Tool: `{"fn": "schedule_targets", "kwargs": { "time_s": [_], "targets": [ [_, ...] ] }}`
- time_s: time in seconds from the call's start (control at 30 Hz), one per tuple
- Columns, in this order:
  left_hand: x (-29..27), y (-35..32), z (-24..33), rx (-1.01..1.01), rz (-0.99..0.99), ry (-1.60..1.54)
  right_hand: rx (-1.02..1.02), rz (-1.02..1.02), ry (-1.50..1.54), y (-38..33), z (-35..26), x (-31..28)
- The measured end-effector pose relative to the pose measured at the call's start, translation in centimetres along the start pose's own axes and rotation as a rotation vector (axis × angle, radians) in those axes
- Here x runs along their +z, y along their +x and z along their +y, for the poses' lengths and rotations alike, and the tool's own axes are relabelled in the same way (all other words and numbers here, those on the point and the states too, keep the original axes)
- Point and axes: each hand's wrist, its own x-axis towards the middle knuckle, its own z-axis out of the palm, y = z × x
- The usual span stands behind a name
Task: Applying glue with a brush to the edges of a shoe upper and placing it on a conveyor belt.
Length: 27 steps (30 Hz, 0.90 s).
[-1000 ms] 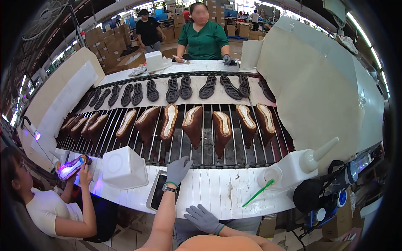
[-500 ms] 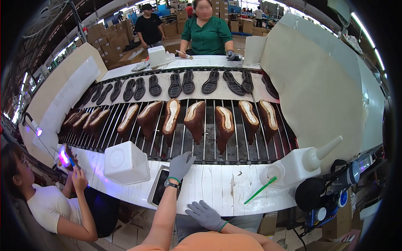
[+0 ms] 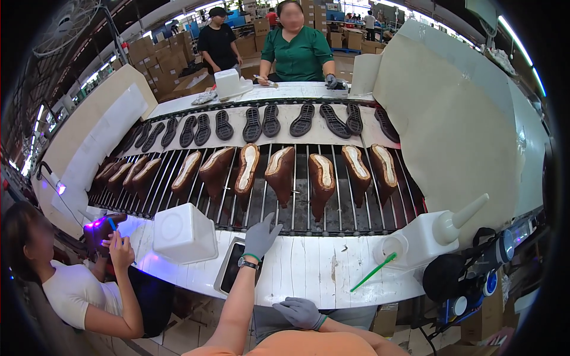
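Observation:
My left hand [image 3: 260, 235], in a grey glove, reaches forward with fingers spread and holds nothing. It hovers at the near edge of the rod conveyor [image 3: 297, 221], just past a dark phone [image 3: 228, 270] lying on the white bench [image 3: 309, 270]. The nearest brown shoe [image 3: 244, 172] lies sole-up on the rods a little beyond it. My right hand [image 3: 300, 312], also gloved, rests low by my body with loosely curled fingers and nothing in it.
Several brown shoes line the rods; black outsoles [image 3: 261, 121] lie on the belt behind. A white box [image 3: 183, 232] stands left of my hand. At right are a white squeeze bottle [image 3: 442, 232] and a green brush [image 3: 373, 273]. A seated person [image 3: 71, 285] works at left; two stand opposite.
My left hand has moved slightly forward and right, up to the conveyor's near edge. The right hand stays put. The seated person's lit shoe has shifted lower.

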Motion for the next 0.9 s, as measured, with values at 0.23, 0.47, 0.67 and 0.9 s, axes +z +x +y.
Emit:
{"fn": "schedule_targets", "kwargs": {
  "time_s": [0.23, 0.47, 0.67, 0.9],
  "targets": [
    [0.4, 0.4, -0.1, 0.003, -0.014, -0.016, -0.009, 0.009, 0.016, 0.3, 0.4, -0.2],
    [0.6, 0.0, -0.2, 0.021, -0.007, -0.015, -0.019, 0.012, 0.013, 0.2, 0.1, -0.4],
    [0.9, -0.3, 0.1, 0.034, 0.011, 0.003, 0.022, -0.025, -0.022, 0.0, 0.0, -0.2],
    [0.3, 0.0, 0.6, -0.007, -0.022, 0.065, 0.042, -0.025, -0.050, -0.3, 0.3, 0.1]
  ]
}}
